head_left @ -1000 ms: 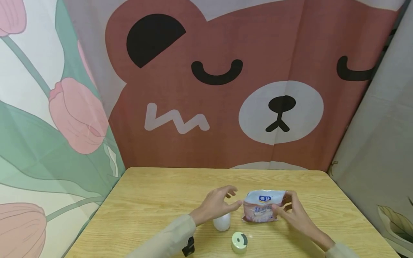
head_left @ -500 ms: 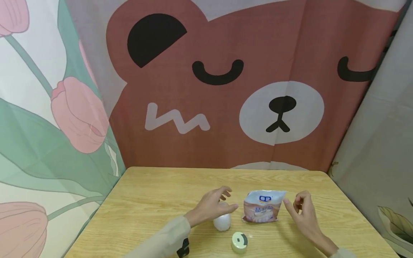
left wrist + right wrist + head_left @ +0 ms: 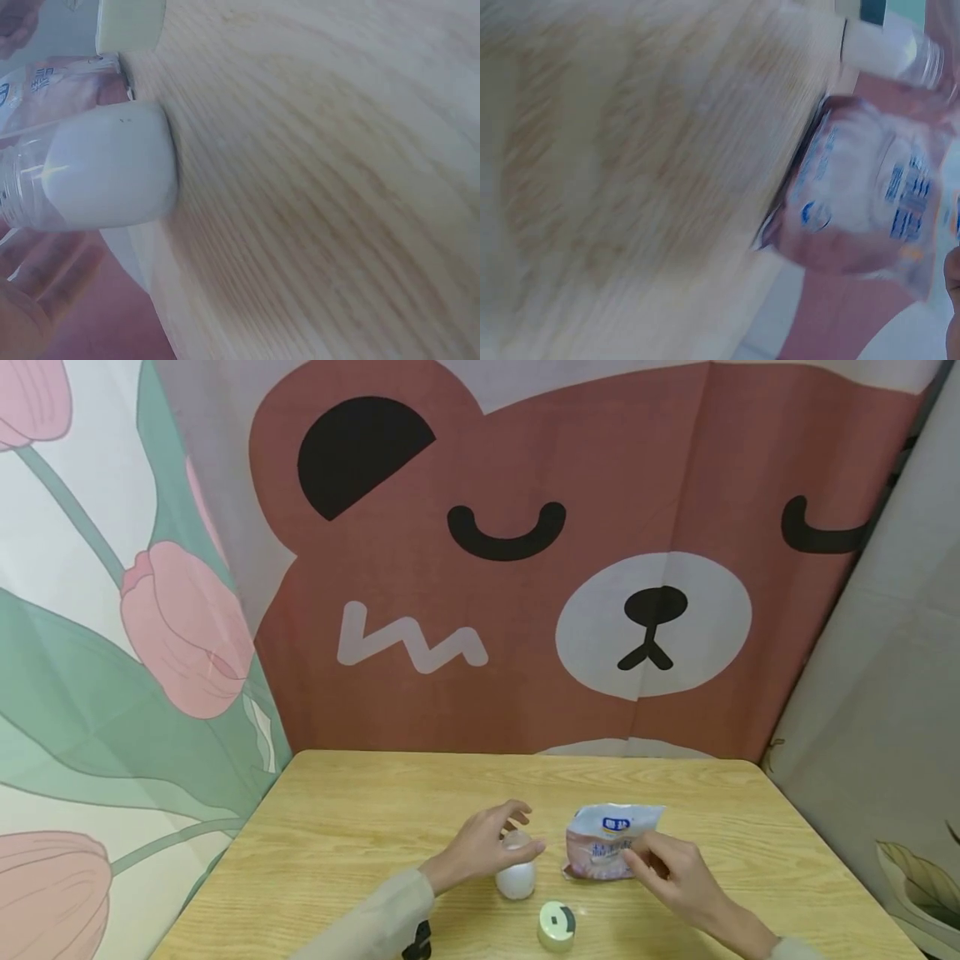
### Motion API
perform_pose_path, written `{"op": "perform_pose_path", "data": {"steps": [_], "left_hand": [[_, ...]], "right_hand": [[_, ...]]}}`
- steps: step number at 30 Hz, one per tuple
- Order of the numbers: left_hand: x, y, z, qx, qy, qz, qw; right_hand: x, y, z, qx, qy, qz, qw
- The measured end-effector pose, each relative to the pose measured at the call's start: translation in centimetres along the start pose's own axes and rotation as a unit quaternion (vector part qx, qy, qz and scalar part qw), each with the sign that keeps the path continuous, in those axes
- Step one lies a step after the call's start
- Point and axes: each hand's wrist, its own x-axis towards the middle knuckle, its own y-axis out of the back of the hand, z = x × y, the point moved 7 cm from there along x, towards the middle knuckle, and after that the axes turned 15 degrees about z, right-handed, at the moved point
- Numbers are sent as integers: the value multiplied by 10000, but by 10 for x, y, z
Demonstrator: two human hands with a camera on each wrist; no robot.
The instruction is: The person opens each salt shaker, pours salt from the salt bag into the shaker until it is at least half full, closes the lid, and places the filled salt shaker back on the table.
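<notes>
A clear jar of white contents (image 3: 516, 883) stands lidless and upright on the table. My left hand (image 3: 480, 846) hovers around its upper part with thumb and fingers spread; in the left wrist view its fingers (image 3: 56, 274) show past the jar, and I cannot tell whether they touch it. To the right stands a pink-and-white salt bag (image 3: 600, 847), upright by itself. In front of the bag's right side is my right hand (image 3: 678, 870), loosely curled around nothing; only a bit of a finger (image 3: 953, 300) shows in the right wrist view.
A round pale green lid (image 3: 553, 928) with a dark patch lies in front of the jar and bag. A small black object (image 3: 418, 942) shows under the left sleeve. The wooden table (image 3: 360, 810) ends at a bear-print curtain (image 3: 420, 710).
My right hand has let go of the salt bag's right edge, drawn away to the right, then come back left in front of it. My left hand has shifted slightly left and down.
</notes>
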Motion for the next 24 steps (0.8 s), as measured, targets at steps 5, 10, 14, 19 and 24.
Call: {"op": "perform_pose_path", "data": {"steps": [5, 10, 14, 19, 24], "left_hand": [[-2, 1, -4, -12, 26, -123, 9999], [-4, 0, -7, 13, 149, -308, 9994], [-7, -2, -10, -75, 206, -461, 9987], [-10, -5, -15, -242, 310, -644, 9971], [-12, -6, -19, -241, 379, -730, 9963]], "right_hand": [[2, -16, -9, 193, 233, -444, 9986], [3, -31, -14, 380, 377, -701, 9961], [2, -41, -18, 280, 618, -943, 9932], [-3, -53, -25, -127, 865, -1570, 9837], [-10, -67, -32, -434, 573, -2487, 9659]]}}
